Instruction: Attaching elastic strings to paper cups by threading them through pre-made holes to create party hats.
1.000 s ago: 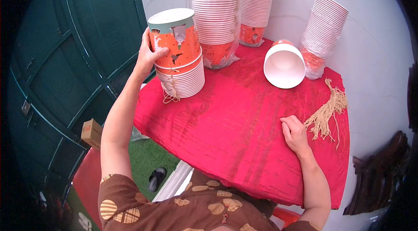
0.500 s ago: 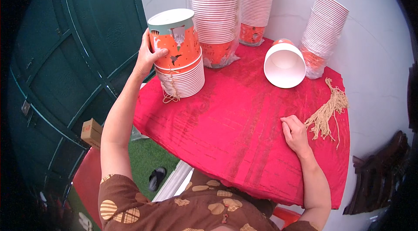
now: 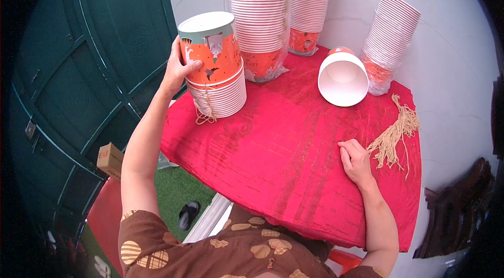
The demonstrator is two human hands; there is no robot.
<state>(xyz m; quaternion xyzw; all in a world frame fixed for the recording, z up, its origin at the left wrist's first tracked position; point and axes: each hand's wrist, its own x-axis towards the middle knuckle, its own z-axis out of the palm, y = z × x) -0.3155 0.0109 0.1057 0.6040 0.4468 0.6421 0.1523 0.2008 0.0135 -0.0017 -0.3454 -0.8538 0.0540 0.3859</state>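
Observation:
My left hand [image 3: 178, 68] grips the side of an orange and green paper bucket [image 3: 215, 50], thumb across its printed front. This bucket is upside down, its white base up, at the top of a stack of nested paper buckets [image 3: 223, 100] on the left of the table. Thin twine [image 3: 207, 113] hangs down the stack's side. My right hand [image 3: 357, 160] rests on the red tablecloth with its fingers curled in and nothing visible in them. Beside it lies a bundle of tan strings [image 3: 396, 134]. Farther back, a single bucket [image 3: 344, 79] lies on its side, white mouth toward me.
Tall plastic-wrapped bucket stacks [image 3: 260, 21], [image 3: 310, 5] stand at the back, and a leaning one [image 3: 391, 36] at the back right. Red cloth covers the table [image 3: 273, 157]. A dark green door [image 3: 94, 57] and a small cardboard box [image 3: 110, 160] are at the left.
The bucket in my left hand has sunk very slightly onto the stack. My right hand has stayed in place.

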